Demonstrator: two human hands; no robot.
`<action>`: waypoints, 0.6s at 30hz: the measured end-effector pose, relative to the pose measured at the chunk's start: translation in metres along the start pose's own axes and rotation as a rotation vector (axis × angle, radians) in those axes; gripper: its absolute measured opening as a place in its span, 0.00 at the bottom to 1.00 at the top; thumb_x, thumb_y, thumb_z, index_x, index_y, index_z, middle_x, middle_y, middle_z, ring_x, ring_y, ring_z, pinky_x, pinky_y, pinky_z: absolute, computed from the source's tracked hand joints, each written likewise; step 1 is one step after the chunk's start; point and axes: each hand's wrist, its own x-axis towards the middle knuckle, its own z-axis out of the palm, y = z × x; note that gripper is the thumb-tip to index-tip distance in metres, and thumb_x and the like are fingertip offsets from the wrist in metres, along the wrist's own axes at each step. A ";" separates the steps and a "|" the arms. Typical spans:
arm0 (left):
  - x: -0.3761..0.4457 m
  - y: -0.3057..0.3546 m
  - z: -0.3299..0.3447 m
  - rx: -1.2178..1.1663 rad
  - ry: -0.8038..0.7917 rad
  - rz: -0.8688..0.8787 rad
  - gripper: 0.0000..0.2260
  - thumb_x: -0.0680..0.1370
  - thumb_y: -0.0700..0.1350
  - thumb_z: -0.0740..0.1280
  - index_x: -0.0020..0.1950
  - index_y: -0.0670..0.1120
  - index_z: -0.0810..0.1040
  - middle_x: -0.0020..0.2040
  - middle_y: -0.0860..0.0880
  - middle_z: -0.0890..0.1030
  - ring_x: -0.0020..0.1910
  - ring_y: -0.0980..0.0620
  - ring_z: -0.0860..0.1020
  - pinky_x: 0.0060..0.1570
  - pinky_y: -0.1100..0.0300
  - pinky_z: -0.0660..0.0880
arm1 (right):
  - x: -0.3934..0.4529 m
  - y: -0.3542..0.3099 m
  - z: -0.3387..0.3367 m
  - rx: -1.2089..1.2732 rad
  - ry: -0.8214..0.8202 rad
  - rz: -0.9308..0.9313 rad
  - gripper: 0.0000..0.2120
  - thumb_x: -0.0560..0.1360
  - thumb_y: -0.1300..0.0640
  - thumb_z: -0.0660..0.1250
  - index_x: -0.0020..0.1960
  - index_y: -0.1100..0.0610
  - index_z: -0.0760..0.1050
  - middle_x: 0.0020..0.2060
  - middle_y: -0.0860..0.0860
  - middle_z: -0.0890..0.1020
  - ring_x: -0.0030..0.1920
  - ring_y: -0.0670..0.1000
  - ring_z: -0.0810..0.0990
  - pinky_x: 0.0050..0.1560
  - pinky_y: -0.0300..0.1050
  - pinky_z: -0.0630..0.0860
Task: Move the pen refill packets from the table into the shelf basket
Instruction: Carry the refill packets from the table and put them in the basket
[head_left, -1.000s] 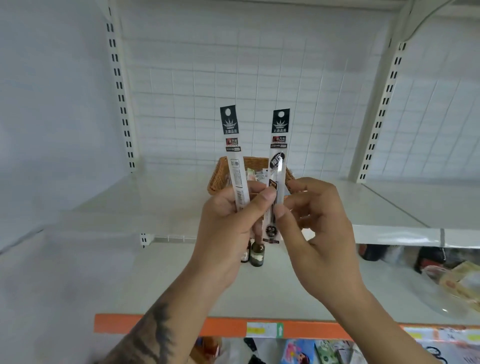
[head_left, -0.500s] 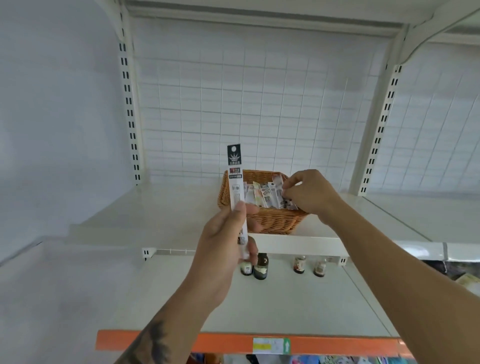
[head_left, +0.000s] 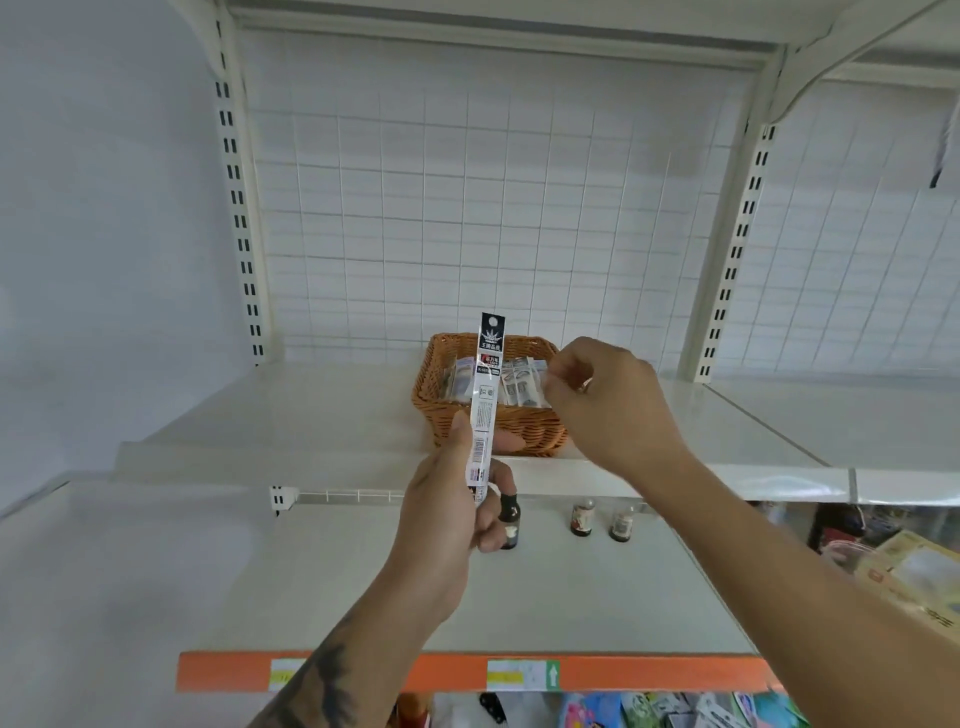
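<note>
Since half a second ago: right hand (head_left: 597, 400) lifted off woven wicker basket (head_left: 441, 410), fingers curled, empty. Left hand (head_left: 457, 504) pinching one slim glossy refill packet (head_left: 485, 400) upright, just before basket; several packets inside.

Count: 1 wicker basket (head_left: 524, 434); 1 refill packet (head_left: 484, 410) held upright; 3 small bottles (head_left: 581, 517) on lower shelf (head_left: 311, 597); basket packets uncountable.

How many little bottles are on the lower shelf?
3: one bottle partly behind the left hand, then two side by side, and. The hand may hide more.
</note>
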 end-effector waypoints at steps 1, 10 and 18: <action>0.000 -0.003 0.002 -0.017 0.015 -0.004 0.25 0.85 0.60 0.57 0.56 0.41 0.83 0.34 0.46 0.76 0.26 0.53 0.62 0.27 0.60 0.60 | -0.013 0.001 -0.002 0.071 0.027 -0.033 0.06 0.79 0.56 0.70 0.44 0.48 0.78 0.37 0.43 0.81 0.38 0.45 0.79 0.38 0.41 0.77; -0.009 -0.011 0.026 -0.022 0.015 -0.010 0.11 0.85 0.43 0.62 0.52 0.46 0.84 0.42 0.43 0.80 0.40 0.45 0.75 0.38 0.53 0.68 | -0.096 0.037 0.027 0.253 0.257 -0.358 0.05 0.80 0.53 0.69 0.55 0.47 0.76 0.39 0.43 0.80 0.40 0.44 0.79 0.38 0.44 0.76; -0.017 0.002 0.030 0.054 -0.026 0.073 0.10 0.83 0.43 0.66 0.53 0.49 0.88 0.54 0.41 0.86 0.55 0.41 0.83 0.58 0.44 0.76 | -0.085 0.027 0.019 0.360 0.159 -0.324 0.10 0.80 0.55 0.69 0.58 0.42 0.75 0.42 0.41 0.81 0.43 0.48 0.80 0.39 0.42 0.76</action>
